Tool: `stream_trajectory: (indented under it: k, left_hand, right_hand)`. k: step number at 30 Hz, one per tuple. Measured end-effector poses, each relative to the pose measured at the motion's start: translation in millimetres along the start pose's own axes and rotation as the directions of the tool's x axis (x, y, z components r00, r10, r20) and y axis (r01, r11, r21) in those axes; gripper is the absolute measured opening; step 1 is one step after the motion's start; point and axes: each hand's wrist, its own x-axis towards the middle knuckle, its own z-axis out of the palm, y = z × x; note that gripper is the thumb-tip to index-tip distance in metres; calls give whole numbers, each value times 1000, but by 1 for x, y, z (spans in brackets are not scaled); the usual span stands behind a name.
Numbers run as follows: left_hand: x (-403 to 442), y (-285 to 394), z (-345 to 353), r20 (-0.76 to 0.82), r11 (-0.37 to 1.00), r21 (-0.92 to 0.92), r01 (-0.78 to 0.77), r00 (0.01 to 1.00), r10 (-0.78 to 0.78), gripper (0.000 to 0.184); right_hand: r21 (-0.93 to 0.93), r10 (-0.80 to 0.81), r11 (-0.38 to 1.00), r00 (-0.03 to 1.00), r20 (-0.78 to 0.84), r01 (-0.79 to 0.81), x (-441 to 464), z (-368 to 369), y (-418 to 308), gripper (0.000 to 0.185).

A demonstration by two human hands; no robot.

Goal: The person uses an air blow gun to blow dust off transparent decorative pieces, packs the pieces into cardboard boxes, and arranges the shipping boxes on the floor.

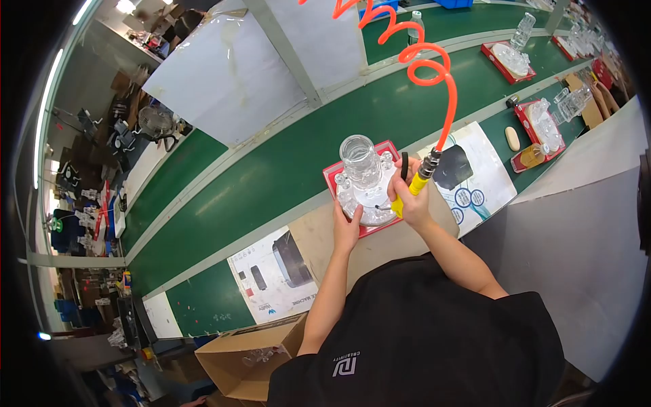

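Glass vessel (pixel 361 163) upright on red tray (pixel 329 178), centre of view

Right hand (pixel 412 198), 4 o'clock of vessel: fingers clamped on yellow air gun (pixel 418 186); hand and gun hide the tray's edge there. Left hand (pixel 346 230), 7 o'clock: thumb and forefinger apart at the vessel's base; remaining fingers hidden, grip cannot be told. Orange hose (pixel 452 102): rises from gun, cut off by top edge at 11 o'clock. Carton (pixel 230 376), 7 o'clock: clear contents hard to make out.
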Motion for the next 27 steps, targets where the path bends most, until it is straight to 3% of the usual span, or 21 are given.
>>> stream_trajectory:
  k: [3, 7, 8, 11, 13, 16, 18, 19, 22, 24, 27]
  left_hand:
    - [0, -2, 2, -16, 999, 52, 17, 1000, -17, 77]
    - [0, -5, 1, 3, 998, 48, 35, 999, -35, 80]
    - [1, -4, 1, 11, 999, 38, 24, 1000, -24, 79]
    - [1, -11, -1, 21, 999, -34, -18, 1000, 19, 73]
    - [-1, -19, -5, 14, 989, -139, -58, 998, 60, 65]
    - [-16, -30, -31, 10, 891, -369, 265, 960, -281, 44]
    - [-27, -36, -39, 22, 994, 6, 113, 993, -113, 33]
    - [-32, -37, -41, 52, 981, 193, 22, 998, -32, 27]
    - [-49, -23, -33, 157, 889, 440, -128, 986, 64, 21]
    - [-50, -26, -32, 208, 901, 417, -119, 978, 33, 24]
    - [-51, -25, -29, 205, 920, 391, -32, 977, -53, 26]
  right_hand:
    - [-333, -36, 943, 999, -34, 22, 10, -11, -11, 27]
    - [-152, 69, 985, 995, -70, -79, 11, 0, -23, 27]
    - [-30, 111, 993, 992, -55, -112, 7, 3, -22, 30]
    - [82, 140, 987, 990, -5, -139, -6, 14, -13, 31]
    - [33, 218, 975, 976, 25, -219, -16, 13, -2, 32]
    - [44, 255, 965, 966, 53, -257, -27, 9, 16, 32]
    - [98, 248, 962, 967, 62, -253, -33, 9, 26, 32]
    - [124, 245, 960, 967, 67, -252, -37, 10, 31, 32]
    - [98, 283, 952, 955, 87, -291, -46, 11, 41, 31]
    - [12, 270, 962, 959, 86, -272, -46, 8, 41, 30]
    - [24, 231, 972, 972, 41, -232, -41, -8, 31, 31]
